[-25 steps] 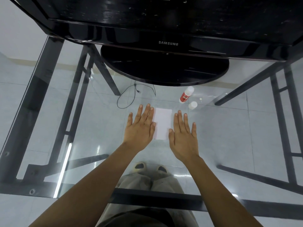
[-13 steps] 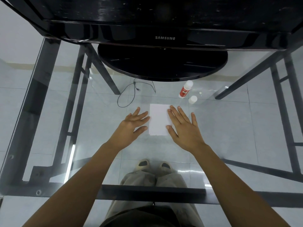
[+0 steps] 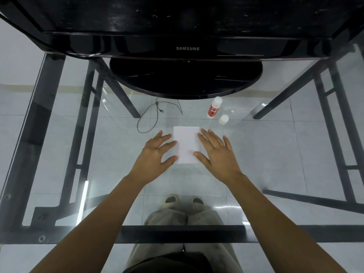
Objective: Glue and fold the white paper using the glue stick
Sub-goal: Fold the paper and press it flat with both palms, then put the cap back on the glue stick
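A small folded white paper (image 3: 187, 143) lies flat on the glass table top (image 3: 275, 154) in the middle of the head view. My left hand (image 3: 157, 154) rests palm down at the paper's left edge, fingers spread, thumb and forefinger touching it. My right hand (image 3: 216, 152) lies palm down at the right edge, with thumb and fingertips on the paper. Neither hand holds anything. The glue stick (image 3: 213, 110), white with a red label, stands uncapped beyond the paper to the right. Its white cap (image 3: 223, 119) sits beside it.
A black Samsung monitor (image 3: 187, 48) on a round black base (image 3: 185, 77) stands at the far side. A thin black cable (image 3: 157, 115) loops left of the glue stick. Black table frame bars (image 3: 183, 233) run under the glass near me.
My left hand has slid off the paper to its left edge and spread its fingers. My right hand has shifted a little onto the right edge. The paper lies more exposed.
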